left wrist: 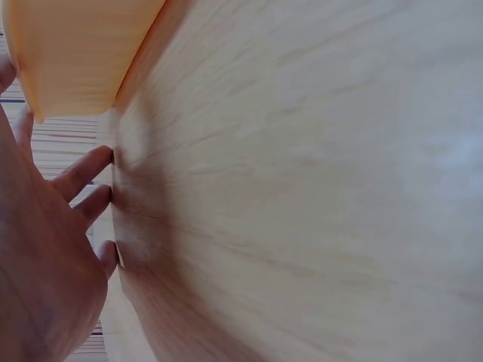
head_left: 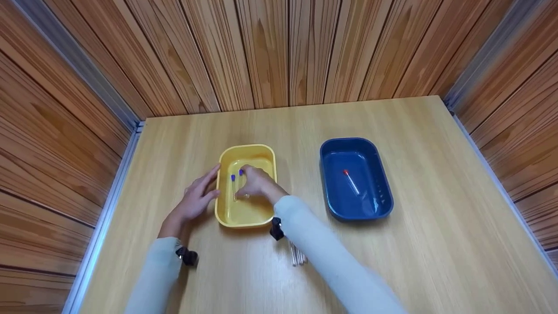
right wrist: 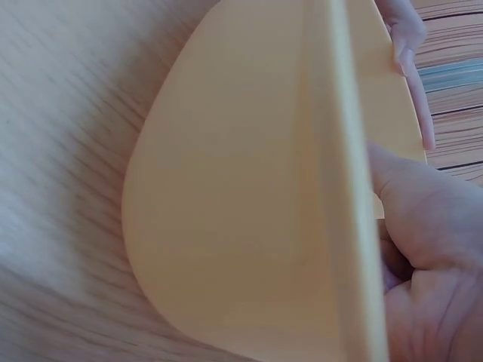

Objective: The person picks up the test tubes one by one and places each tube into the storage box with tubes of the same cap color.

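A yellow tray [head_left: 226,222] stands left of centre. In it lies one thin clear tube with a purple cap [head_left: 233,178]. Beside that, a second purple-capped tube [head_left: 241,172] is under my right hand [head_left: 258,181], which reaches over the right rim and holds it with thumb and fingers; much of this tube is hidden. In the right wrist view the tray wall [right wrist: 226,188] hides the fingertips of my right hand [right wrist: 430,249]. My left hand [head_left: 198,196] rests against the tray's left side, fingers extended, seen close up [left wrist: 53,226] in the left wrist view.
A dark blue tray [head_left: 348,209] stands to the right, holding a red-capped tube [head_left: 351,182]. Several clear tubes [head_left: 297,255] lie on the wooden table [head_left: 235,279], partly behind the right sleeve. Wood-panelled walls [head_left: 270,52] border the table.
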`<action>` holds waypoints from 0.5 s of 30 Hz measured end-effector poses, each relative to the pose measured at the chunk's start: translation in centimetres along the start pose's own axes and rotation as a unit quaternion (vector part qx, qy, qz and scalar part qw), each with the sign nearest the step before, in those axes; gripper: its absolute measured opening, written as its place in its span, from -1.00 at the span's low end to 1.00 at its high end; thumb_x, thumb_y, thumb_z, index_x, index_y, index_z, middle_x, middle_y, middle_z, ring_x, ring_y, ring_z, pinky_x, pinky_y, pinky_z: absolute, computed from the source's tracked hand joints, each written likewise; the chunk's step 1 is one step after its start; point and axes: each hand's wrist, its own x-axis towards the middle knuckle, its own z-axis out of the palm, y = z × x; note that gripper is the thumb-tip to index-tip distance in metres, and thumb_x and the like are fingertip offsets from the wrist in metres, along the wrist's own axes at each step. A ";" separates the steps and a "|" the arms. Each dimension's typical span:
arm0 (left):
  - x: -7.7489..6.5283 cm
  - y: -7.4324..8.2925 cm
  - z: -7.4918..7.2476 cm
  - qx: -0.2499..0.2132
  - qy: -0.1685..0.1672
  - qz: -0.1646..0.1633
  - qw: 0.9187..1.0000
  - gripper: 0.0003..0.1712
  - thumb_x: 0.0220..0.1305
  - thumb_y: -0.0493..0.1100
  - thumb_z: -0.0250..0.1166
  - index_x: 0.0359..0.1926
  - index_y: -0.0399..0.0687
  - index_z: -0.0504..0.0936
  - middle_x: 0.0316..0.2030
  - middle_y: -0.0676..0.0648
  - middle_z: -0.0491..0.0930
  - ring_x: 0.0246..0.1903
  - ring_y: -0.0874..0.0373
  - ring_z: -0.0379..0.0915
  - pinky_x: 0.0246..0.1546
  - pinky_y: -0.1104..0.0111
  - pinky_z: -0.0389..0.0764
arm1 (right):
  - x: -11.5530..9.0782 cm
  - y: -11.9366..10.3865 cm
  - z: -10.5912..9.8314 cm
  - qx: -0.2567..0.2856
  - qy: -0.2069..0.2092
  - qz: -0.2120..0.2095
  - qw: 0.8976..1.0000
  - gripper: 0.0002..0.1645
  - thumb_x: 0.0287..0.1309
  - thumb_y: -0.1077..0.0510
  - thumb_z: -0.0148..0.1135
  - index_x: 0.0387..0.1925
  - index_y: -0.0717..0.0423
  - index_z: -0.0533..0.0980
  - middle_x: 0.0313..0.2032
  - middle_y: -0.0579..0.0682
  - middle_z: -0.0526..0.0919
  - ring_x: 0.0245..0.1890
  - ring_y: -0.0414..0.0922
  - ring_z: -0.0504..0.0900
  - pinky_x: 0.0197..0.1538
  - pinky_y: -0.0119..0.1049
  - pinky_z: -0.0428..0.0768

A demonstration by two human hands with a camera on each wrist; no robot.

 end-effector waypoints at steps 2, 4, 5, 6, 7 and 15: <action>0.0 0.0 0.0 0.000 0.000 -0.001 1.000 -0.11 0.72 0.10 0.21 0.86 0.24 0.04 0.79 -0.16 0.23 0.77 -0.40 0.06 0.63 -0.53 -0.09 | -0.1 -0.1 -0.1 0.002 -0.006 0.009 1.000 -0.01 0.07 0.03 0.75 0.48 0.16 0.48 0.31 0.16 0.76 0.26 0.05 0.73 0.46 -0.11 0.65; 0.0 -0.1 0.0 0.000 0.003 -0.001 1.000 -0.11 0.72 0.08 0.23 0.86 0.22 0.05 0.78 -0.16 0.25 0.77 -0.39 0.07 0.63 -0.52 -0.08 | 0.1 0.0 0.2 -0.002 -0.008 0.016 1.000 0.05 0.06 0.02 0.76 0.53 0.14 0.45 0.33 0.15 0.75 0.27 0.04 0.72 0.48 -0.11 0.64; 0.0 -0.1 0.0 0.000 0.004 0.000 1.000 -0.11 0.71 0.07 0.23 0.86 0.21 0.05 0.78 -0.16 0.26 0.77 -0.39 0.08 0.63 -0.52 -0.08 | 0.2 0.1 0.3 -0.004 -0.008 0.020 1.000 0.08 0.05 0.01 0.76 0.54 0.13 0.44 0.35 0.14 0.74 0.28 0.02 0.71 0.49 -0.13 0.63; 0.0 -0.1 0.0 0.000 0.005 0.001 1.000 -0.11 0.71 0.06 0.23 0.86 0.21 0.06 0.78 -0.16 0.26 0.76 -0.39 0.08 0.64 -0.52 -0.08 | -0.1 -0.2 0.1 -0.002 -0.012 0.025 1.000 0.11 0.07 0.00 0.76 0.58 0.12 0.41 0.39 0.14 0.72 0.33 0.03 0.70 0.53 -0.13 0.61; 0.0 0.0 0.0 0.000 0.006 0.002 1.000 -0.11 0.71 0.06 0.23 0.85 0.20 0.06 0.77 -0.16 0.27 0.76 -0.39 0.08 0.64 -0.52 -0.08 | -0.1 -0.3 0.1 -0.005 -0.012 0.028 1.000 0.12 0.07 -0.01 0.77 0.59 0.11 0.40 0.40 0.14 0.71 0.34 0.02 0.70 0.54 -0.14 0.60; -0.1 0.2 -0.1 -0.006 -0.009 0.000 1.000 -0.12 0.72 0.11 0.18 0.86 0.24 0.03 0.81 -0.17 0.18 0.79 -0.40 0.00 0.68 -0.52 -0.14 | -1.8 -1.0 -0.3 0.010 -0.006 0.021 1.000 0.16 0.17 0.07 0.74 0.67 0.18 0.31 0.46 0.26 0.65 0.45 0.15 0.65 0.63 -0.05 0.53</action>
